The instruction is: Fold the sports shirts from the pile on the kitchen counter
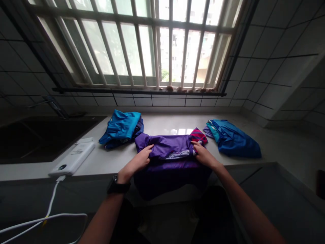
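In the head view, a purple garment [167, 145] lies at the front edge of a pale counter [109, 159], partly folded, with its lower part hanging over the edge toward the person. The left hand [141, 159] rests on the garment's left end, its fingers [148, 149] laid close together and curled over the fold, pressing on the cloth rather than pinching it. The right hand [203, 154] sits on the right end, fingers [195, 145] bent and gripping the folded edge where a pink and dark striped piece [198, 135] shows just beside them. A dark watch [116, 186] sits on the left wrist. To the left of the garment, near it, lies a folded blue pile [122, 128]; to the right, a little apart, lies another blue garment [233, 139] with a teal edge. Farther left on the counter a white power bank [73, 157] rests near the front edge, with a white cable [50, 200] running down from it. Behind that is a dark sink [38, 135]. A barred window [142, 44] fills the tiled wall above the counter.
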Demonstrator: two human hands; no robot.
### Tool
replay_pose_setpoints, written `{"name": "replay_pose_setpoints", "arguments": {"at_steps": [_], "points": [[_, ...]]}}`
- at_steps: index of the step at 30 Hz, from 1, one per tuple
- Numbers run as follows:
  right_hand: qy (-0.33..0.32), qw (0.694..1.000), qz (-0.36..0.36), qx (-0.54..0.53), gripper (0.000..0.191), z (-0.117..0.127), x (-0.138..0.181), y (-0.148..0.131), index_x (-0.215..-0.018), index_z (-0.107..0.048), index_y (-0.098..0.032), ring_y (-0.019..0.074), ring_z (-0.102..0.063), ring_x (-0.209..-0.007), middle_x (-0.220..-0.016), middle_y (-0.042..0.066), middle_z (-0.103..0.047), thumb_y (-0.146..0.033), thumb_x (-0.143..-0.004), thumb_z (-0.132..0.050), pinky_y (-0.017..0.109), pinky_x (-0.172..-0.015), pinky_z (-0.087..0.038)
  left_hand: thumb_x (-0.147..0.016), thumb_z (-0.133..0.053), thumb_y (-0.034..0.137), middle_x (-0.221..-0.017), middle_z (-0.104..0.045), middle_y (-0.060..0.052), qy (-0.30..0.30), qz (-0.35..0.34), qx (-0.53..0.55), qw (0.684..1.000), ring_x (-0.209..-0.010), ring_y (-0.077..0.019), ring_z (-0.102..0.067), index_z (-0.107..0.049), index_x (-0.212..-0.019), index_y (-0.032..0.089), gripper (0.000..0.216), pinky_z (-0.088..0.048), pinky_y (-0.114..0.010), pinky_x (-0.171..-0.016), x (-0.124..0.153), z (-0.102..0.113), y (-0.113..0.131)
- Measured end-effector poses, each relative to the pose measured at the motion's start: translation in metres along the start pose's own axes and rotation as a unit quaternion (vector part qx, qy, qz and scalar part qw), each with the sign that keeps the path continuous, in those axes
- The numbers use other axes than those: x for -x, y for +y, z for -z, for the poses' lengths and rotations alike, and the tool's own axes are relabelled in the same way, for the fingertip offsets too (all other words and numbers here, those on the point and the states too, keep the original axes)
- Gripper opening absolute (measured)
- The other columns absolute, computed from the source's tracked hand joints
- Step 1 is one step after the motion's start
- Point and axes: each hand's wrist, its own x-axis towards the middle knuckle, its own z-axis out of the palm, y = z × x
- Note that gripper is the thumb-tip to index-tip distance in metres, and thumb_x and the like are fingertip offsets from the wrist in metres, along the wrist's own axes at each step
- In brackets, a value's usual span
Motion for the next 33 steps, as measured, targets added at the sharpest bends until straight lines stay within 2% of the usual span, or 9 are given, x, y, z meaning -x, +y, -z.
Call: {"name": "replay_pose_setpoints", "arguments": {"at_steps": [4, 9, 11, 14, 17, 21, 26, 30, 33], "points": [[0.028, 0.998, -0.052, 0.022, 0.029, 0.009, -0.051, 0.004, -0.090, -0.063, -0.019, 0.0254, -0.055, -0.142, -0.153, 0.019, -0.056, 0.004, -0.077, -0.051, 0.035, -0.119, -0.042, -0.081, -0.044, 0.004, -0.163, -0.050, -0.009, -0.011, -0.036, -0.013, 0.999, -0.154, -0.0212, -0.042, -0.063, -0.145, 0.015, 0.068, -0.028, -0.033, -0.131, -0.052, 0.013, 0.000], [0.088, 0.988, -0.126, 0.018, 0.030, 0.031, -0.104, -0.011, -0.095, -0.067, -0.016, 0.0284, -0.068, -0.116, -0.123, 0.019, -0.072, 0.001, -0.078, -0.049, 0.038, -0.105, -0.052, -0.080, -0.046, 0.003, -0.155, -0.055, -0.020, 0.042, 0.058, -0.018, 0.997, -0.150, -0.0267, -0.048, -0.063, -0.142, 0.003, 0.064, -0.034, -0.035, -0.127, -0.104, 0.037, 0.010], [0.121, 0.986, -0.116, 0.017, 0.039, 0.039, -0.099, -0.015, -0.109, -0.067, -0.014, 0.0286, -0.066, -0.119, -0.125, 0.018, -0.072, -0.001, -0.080, -0.045, 0.041, -0.108, -0.050, -0.085, -0.046, 0.008, -0.155, -0.056, -0.019, 0.103, 0.056, 0.005, 0.993, -0.150, -0.0275, -0.047, -0.062, -0.144, 0.004, 0.061, -0.033, -0.039, -0.128, -0.097, 0.050, 0.013], [0.166, 0.986, -0.023, -0.023, 0.040, 0.041, -0.053, -0.013, -0.117, -0.067, -0.018, 0.0271, -0.060, -0.132, -0.138, 0.013, -0.068, -0.008, -0.084, -0.047, 0.042, -0.116, -0.045, -0.093, -0.051, 0.026, -0.151, -0.063, -0.010, 0.188, -0.017, 0.080, 0.979, -0.148, -0.0273, -0.052, -0.065, -0.142, 0.016, 0.052, -0.035, -0.043, -0.128, -0.049, 0.060, 0.013], [0.067, 0.993, 0.084, -0.045, 0.018, 0.030, 0.014, -0.004, -0.087, -0.067, -0.022, 0.0291, -0.059, -0.136, -0.149, 0.012, -0.062, -0.011, -0.084, -0.052, 0.045, -0.114, -0.048, -0.089, -0.054, 0.028, -0.154, -0.061, -0.007, 0.077, -0.064, 0.086, 0.991, -0.146, -0.0275, -0.053, -0.076, -0.124, 0.019, 0.042, -0.040, -0.043, -0.125, 0.017, 0.047, 0.011], [0.010, 0.998, 0.041, 0.039, 0.024, 0.009, 0.063, 0.006, -0.081, -0.062, -0.021, 0.0316, -0.057, -0.139, -0.162, 0.012, -0.051, -0.001, -0.073, -0.051, 0.050, -0.114, -0.047, -0.077, -0.047, 0.009, -0.167, -0.043, -0.006, -0.007, -0.049, 0.029, 0.998, -0.156, -0.0245, -0.038, -0.078, -0.113, 0.018, 0.048, -0.036, -0.041, -0.128, 0.062, 0.008, 0.007], [0.021, 0.994, 0.002, 0.103, 0.026, 0.002, 0.030, 0.011, -0.099, -0.068, -0.018, 0.0295, -0.054, -0.142, -0.163, 0.016, -0.048, -0.005, -0.085, -0.051, 0.048, -0.121, -0.041, -0.079, -0.044, 0.005, -0.167, -0.043, -0.009, 0.024, -0.028, 0.011, 0.999, -0.157, -0.0212, -0.037, -0.076, -0.122, 0.015, 0.054, -0.032, -0.038, -0.130, 0.026, -0.012, 0.000], [0.001, 0.991, -0.045, 0.126, 0.029, 0.017, -0.018, 0.006, -0.108, -0.071, -0.015, 0.0287, -0.052, -0.145, -0.158, 0.021, -0.053, -0.007, -0.090, -0.050, 0.045, -0.122, -0.040, -0.075, -0.045, 0.004, -0.160, -0.053, -0.012, 0.032, -0.007, 0.000, 0.999, -0.153, -0.0219, -0.044, -0.078, -0.115, 0.013, 0.052, -0.032, -0.036, -0.130, -0.023, 0.004, 0.001], [0.030, 0.992, -0.063, 0.102, 0.026, 0.031, -0.031, 0.000, -0.106, -0.070, -0.018, 0.0262, -0.057, -0.140, -0.150, 0.018, -0.060, -0.009, -0.093, -0.050, 0.039, -0.119, -0.043, -0.074, -0.047, 0.007, -0.151, -0.063, -0.011, 0.068, 0.006, -0.008, 0.998, -0.148, -0.0229, -0.051, -0.078, -0.113, 0.014, 0.051, -0.037, -0.034, -0.126, -0.034, 0.023, 0.009]]}}
